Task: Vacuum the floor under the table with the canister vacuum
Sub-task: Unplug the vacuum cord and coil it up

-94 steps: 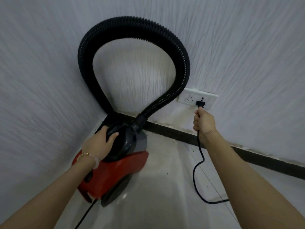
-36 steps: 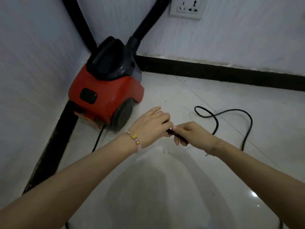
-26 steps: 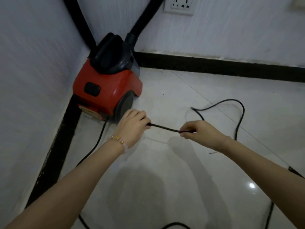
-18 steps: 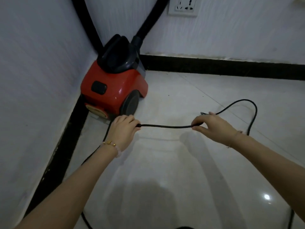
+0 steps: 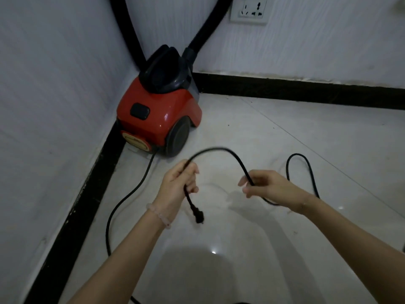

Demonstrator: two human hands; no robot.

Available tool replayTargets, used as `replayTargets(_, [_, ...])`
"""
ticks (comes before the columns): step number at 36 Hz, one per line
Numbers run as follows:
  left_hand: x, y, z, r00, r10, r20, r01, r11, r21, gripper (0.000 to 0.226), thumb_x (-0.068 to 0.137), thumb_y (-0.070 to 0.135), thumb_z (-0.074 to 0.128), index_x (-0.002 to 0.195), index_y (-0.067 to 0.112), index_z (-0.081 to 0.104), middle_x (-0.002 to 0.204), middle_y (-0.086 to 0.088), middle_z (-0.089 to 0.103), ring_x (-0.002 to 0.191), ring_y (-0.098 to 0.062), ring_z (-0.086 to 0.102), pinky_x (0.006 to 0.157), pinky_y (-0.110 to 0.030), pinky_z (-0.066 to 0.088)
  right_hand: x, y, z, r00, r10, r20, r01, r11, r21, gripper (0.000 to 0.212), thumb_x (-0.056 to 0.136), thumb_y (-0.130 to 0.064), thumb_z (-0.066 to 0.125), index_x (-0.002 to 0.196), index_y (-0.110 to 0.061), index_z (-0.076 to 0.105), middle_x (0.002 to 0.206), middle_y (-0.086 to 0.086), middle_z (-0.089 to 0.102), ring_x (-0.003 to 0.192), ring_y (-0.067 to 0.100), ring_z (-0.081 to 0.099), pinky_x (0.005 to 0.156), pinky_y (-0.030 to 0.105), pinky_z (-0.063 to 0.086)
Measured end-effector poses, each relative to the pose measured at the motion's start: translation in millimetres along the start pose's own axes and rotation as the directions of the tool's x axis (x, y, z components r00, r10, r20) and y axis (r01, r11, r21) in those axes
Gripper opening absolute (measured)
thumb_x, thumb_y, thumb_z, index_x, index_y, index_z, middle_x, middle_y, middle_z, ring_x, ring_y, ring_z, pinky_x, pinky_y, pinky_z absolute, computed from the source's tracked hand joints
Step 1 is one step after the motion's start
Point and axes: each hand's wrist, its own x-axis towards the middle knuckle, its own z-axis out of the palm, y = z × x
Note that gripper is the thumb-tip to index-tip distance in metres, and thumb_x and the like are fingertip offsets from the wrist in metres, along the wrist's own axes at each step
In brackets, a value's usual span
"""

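Note:
A red and black canister vacuum (image 5: 161,113) sits in the corner of the room, its black ribbed hose (image 5: 208,25) rising up the wall out of view. Its black power cord (image 5: 221,151) arches between my hands. My left hand (image 5: 178,187) grips the cord near its end, and the plug (image 5: 197,216) dangles below the fingers. My right hand (image 5: 269,187) holds the cord further along, fingers curled round it. More cord loops on the floor behind my right hand and runs from the vacuum's rear along the left wall.
A white wall socket (image 5: 249,10) sits above the black skirting board (image 5: 306,91), with nothing plugged in. Walls close off the left and far sides. The glossy white tile floor (image 5: 285,132) stretches right and toward me.
The plug came out of the socket. Both hands took the cord, drew it taut between them, and now it bows up in an arch with the plug hanging from my left hand.

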Motion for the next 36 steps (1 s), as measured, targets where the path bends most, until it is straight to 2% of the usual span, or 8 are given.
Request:
replayTargets(3, [0,8,-10,0.996,-0.045,-0.083,0.020,0.960,-0.279,0.027,0.101,0.018,0.038,0.078,0.013,0.051,0.051,0.008,0.038,0.043,-0.004,0.036,0.047,-0.017,0.039,-7,23,11,0.999,0.050,0.022,-0.048,0.997,-0.063,0.011,0.091,-0.017,0.060,0.095,-0.010,0.067,0.072,0.004,0.066,0.074,0.011,0.064,0.079,0.018,0.048])
replayTargets(7, [-4,6,-17,0.990,-0.069,-0.126,0.035,0.967,-0.253,0.023,0.100,0.021,0.043,0.086,0.015,0.059,0.061,0.006,0.050,0.054,-0.006,0.049,0.050,-0.017,0.047,-13,33,21,0.989,-0.013,-0.149,0.007,0.999,-0.041,0.014,0.094,-0.018,0.053,0.094,-0.017,0.067,0.063,0.001,0.061,0.061,0.009,0.057,0.073,0.026,0.047])
replayTargets(11, [-16,-2,-12,0.977,-0.213,-0.010,0.191,0.894,-0.405,0.024,0.097,0.018,0.048,0.115,0.016,0.064,0.105,-0.004,0.068,0.098,-0.019,0.068,0.076,-0.037,0.061,-13,16,41,0.965,-0.133,-0.226,0.105,0.986,-0.130,0.017,0.094,-0.020,0.053,0.096,-0.023,0.070,0.061,-0.006,0.055,0.051,0.002,0.047,0.056,0.014,0.041])
replayTargets(15, [-26,-12,0,0.942,-0.314,0.119,0.335,0.860,-0.384,0.041,0.096,0.007,0.047,0.133,0.025,0.049,0.129,-0.008,0.062,0.122,-0.027,0.056,0.102,-0.047,0.046,-17,-2,72,0.970,-0.227,-0.091,0.195,0.942,-0.273,0.021,0.094,-0.024,0.055,0.103,-0.020,0.073,0.058,-0.011,0.055,0.054,-0.003,0.053,0.058,0.009,0.040])
replayTargets(20, [-25,-18,9,0.951,-0.301,0.064,0.301,0.868,-0.395,0.024,0.098,0.014,0.047,0.121,0.008,0.051,0.080,-0.005,0.071,0.084,-0.020,0.068,0.102,-0.044,0.046,-22,-8,96,0.961,-0.274,-0.023,0.254,0.916,-0.309,0.020,0.094,-0.026,0.055,0.096,-0.020,0.074,0.056,-0.015,0.053,0.058,-0.004,0.055,0.058,0.014,0.037])
replayTargets(24, [-24,-9,6,0.982,-0.171,-0.076,0.131,0.918,-0.374,0.021,0.102,0.020,0.039,0.090,0.012,0.054,0.051,0.007,0.040,0.044,-0.006,0.043,0.063,-0.027,0.055,-26,-4,92,0.975,-0.220,-0.024,0.207,0.945,-0.253,0.018,0.092,-0.033,0.056,0.099,-0.025,0.071,0.066,-0.008,0.063,0.064,0.005,0.059,0.065,0.022,0.049])
replayTargets(30, [-17,9,-5,0.995,-0.055,-0.079,0.013,0.888,-0.459,0.026,0.103,0.022,0.033,0.083,0.016,0.049,0.048,0.009,0.031,0.039,-0.004,0.031,0.045,-0.017,0.039,-17,19,66,0.963,-0.247,0.106,0.264,0.790,-0.553,0.031,0.099,-0.034,0.040,0.117,-0.025,0.063,0.100,-0.011,0.062,0.080,-0.007,0.050,0.111,0.025,0.021])
replayTargets(36, [-18,16,-14,0.998,-0.028,-0.050,-0.004,0.837,-0.547,0.028,0.102,0.025,0.032,0.082,0.017,0.049,0.046,0.010,0.030,0.037,-0.002,0.028,0.040,-0.014,0.028,-4,29,37,0.977,-0.144,0.155,0.211,0.590,-0.779,0.061,0.089,-0.061,0.017,0.118,-0.029,0.060,0.111,-0.009,0.062,0.105,0.011,0.055,0.110,0.039,0.023])
